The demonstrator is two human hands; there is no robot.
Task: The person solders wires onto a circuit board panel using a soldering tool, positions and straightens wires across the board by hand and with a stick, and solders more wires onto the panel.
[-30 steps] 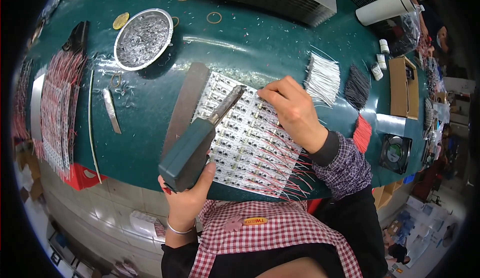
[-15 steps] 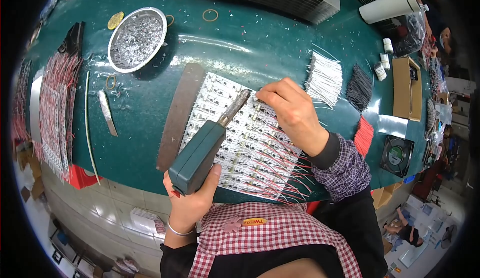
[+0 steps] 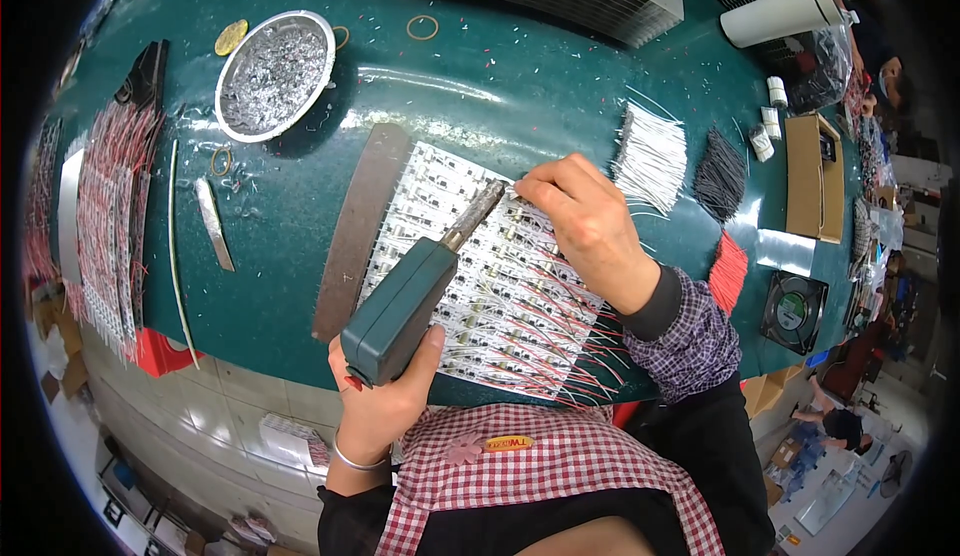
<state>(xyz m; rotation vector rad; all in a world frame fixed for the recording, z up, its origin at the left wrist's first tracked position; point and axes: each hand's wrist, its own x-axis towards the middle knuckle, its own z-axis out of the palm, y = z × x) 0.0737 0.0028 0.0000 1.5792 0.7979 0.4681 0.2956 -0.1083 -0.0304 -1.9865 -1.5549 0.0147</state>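
My left hand (image 3: 390, 406) is wrapped round the dark green body of a soldering gun (image 3: 400, 301). Its metal tip points up and right, reaching the upper edge of a white panel of small circuit boards (image 3: 425, 181). Right beside that tip, the thumb and fingertips of my right hand (image 3: 590, 236) are pinched together. A pale sliver shows at the fingertips, too small to name. Rows of thin red and white wires (image 3: 540, 351) run from the panel toward its lower right edge. A brown strip (image 3: 358, 231) lies along the panel's left side.
Bundles of white wires (image 3: 650, 161), black wires (image 3: 720, 176) and red wires (image 3: 728, 273) lie to the right, near a small fan (image 3: 795, 311). A bowl of metal scraps (image 3: 329, 81) stands at the upper left. Wired panels (image 3: 115, 226) are stacked at far left.
The soldering gun has shifted very slightly up and right in my left hand. My right hand keeps its pinch at almost the same spot. A person in the background at right has moved.
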